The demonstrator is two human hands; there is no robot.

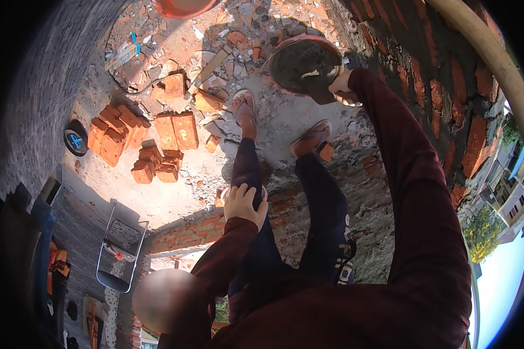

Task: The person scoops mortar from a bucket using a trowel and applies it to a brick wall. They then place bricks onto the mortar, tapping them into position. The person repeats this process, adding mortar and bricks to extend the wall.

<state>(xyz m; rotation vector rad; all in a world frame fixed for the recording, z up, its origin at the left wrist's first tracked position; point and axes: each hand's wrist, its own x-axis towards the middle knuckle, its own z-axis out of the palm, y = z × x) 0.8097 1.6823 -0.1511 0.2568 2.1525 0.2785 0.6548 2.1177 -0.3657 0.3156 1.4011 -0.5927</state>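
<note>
At the upper right, a reddish round tub (272, 70) holds wet grey mortar (300, 61). My right hand (344, 88) is closed at its near right rim, with the arm stretched far forward. It grips what looks like a trowel (320, 92), whose grey blade overlaps the rim; the handle is hidden in my fingers. My left hand (244, 205) rests on my left knee with its fingers spread and nothing in it.
Stacked orange bricks (116, 132) and more bricks (176, 131) lie left of my feet. Broken rubble (239, 38) and a wooden strip (209, 71) lie ahead. A rough brick wall (436, 99) rises at the right. A metal-framed chair (122, 250) stands lower left.
</note>
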